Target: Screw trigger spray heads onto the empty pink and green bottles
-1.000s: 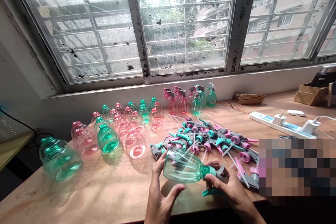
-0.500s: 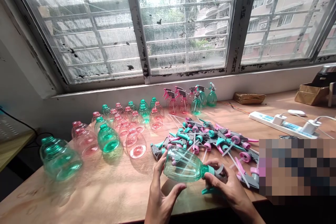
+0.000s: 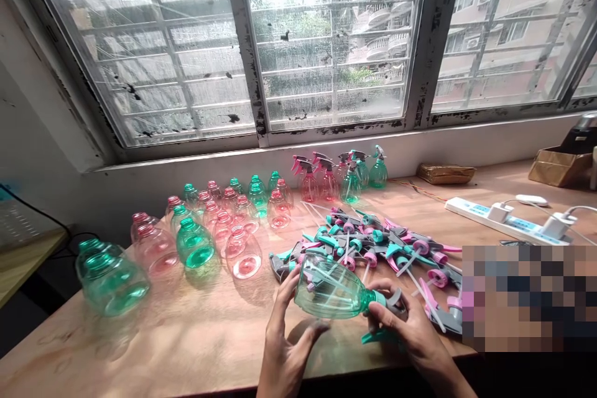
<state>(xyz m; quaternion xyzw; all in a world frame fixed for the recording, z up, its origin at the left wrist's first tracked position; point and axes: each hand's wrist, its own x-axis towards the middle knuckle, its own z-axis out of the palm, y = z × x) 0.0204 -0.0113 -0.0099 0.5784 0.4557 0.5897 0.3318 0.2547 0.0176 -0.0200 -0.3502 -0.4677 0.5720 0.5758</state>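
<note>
Green, see-through, the rounded bottle (image 3: 329, 289) tilts sideways, right hand (image 3: 405, 318) gripping its collar (image 3: 379, 298), left hand (image 3: 285, 339) half-curled at its base (image 3: 301, 289).

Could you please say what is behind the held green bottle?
Behind the bottle, a pile of spray heads shows, partly through its wall; whatever the right hand covers is hidden.

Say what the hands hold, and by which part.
A green spray bottle, held sideways: the right hand grips its spray head and collar; the left hand is open at its base, contact unclear.
</note>
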